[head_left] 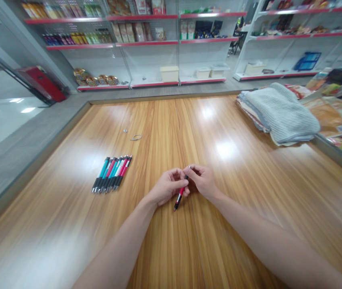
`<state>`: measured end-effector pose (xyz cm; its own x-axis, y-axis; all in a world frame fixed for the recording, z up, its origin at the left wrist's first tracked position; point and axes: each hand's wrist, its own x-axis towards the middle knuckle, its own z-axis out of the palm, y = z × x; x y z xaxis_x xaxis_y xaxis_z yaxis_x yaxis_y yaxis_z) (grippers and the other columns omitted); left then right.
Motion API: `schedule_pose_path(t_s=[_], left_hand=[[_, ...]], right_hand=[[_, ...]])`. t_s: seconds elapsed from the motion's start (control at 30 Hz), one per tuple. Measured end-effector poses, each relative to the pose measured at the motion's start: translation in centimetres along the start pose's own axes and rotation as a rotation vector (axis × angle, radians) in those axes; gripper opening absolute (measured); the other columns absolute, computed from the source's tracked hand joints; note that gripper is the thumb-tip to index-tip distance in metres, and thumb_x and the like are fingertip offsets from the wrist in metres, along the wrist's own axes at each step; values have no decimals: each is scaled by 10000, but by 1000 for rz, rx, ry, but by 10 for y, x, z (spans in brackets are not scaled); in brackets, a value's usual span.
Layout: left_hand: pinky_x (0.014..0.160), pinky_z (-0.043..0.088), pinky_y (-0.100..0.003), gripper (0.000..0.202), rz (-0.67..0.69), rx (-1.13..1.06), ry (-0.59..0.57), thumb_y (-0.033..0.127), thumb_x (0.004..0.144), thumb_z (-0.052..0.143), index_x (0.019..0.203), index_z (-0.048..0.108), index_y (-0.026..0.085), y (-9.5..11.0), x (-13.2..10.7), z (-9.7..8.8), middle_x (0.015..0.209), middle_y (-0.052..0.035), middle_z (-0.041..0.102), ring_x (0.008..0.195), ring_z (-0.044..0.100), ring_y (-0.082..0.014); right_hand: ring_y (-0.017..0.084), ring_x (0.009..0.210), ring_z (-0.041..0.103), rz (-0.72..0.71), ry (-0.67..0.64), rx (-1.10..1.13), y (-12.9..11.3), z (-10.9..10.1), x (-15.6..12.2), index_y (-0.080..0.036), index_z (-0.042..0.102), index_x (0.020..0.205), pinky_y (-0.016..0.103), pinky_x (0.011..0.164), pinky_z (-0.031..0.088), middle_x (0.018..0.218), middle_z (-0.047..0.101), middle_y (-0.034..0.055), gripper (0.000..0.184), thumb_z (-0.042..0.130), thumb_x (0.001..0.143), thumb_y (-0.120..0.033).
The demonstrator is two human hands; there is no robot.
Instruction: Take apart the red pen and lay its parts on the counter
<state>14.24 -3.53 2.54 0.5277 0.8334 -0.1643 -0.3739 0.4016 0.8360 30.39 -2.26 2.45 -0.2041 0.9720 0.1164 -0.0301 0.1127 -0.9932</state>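
Note:
My left hand (167,188) and my right hand (202,180) meet over the middle of the wooden table (249,180). Both hold one red and black pen (180,194), tip pointing down towards me. The left fingers grip its lower barrel; the right fingers pinch its upper end. To the left lies a neat row of several pens (112,174), teal and red with black tips, side by side on the table.
A small metal ring (125,130) and a thin loop (136,137) lie further back. Folded grey and striped cloths (281,112) are stacked at the right, with packaged goods beyond. Store shelves (146,42) line the back wall.

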Motion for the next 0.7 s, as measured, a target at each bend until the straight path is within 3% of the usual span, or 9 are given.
schedule_pose_path(t_s=[0.23,0.43,0.7], left_hand=[[705,552,-317,295,-8,-52,-44,256,740,770,887,548,130,-1,0,-3,805,-63,676,704,703,-192],[713,552,-319,286,-23,-70,-59,287,765,750,915,564,130,-1,-1,-4,811,-80,696,688,702,-185],[773,526,-325,229,-30,-42,-78,287,817,699,925,581,122,0,-1,-2,783,-85,697,763,704,-198]], right_hand=[[101,427,545,67,-75,69,1,0,-2,-174,622,800,211,386,437,592,581,-21,361,563,866,-524],[122,396,568,90,-117,173,4,0,-3,-170,628,903,225,368,452,528,569,-30,396,498,900,-543],[86,325,489,63,-90,134,-3,3,-2,-158,598,812,184,332,411,437,527,-59,317,567,888,-464]])
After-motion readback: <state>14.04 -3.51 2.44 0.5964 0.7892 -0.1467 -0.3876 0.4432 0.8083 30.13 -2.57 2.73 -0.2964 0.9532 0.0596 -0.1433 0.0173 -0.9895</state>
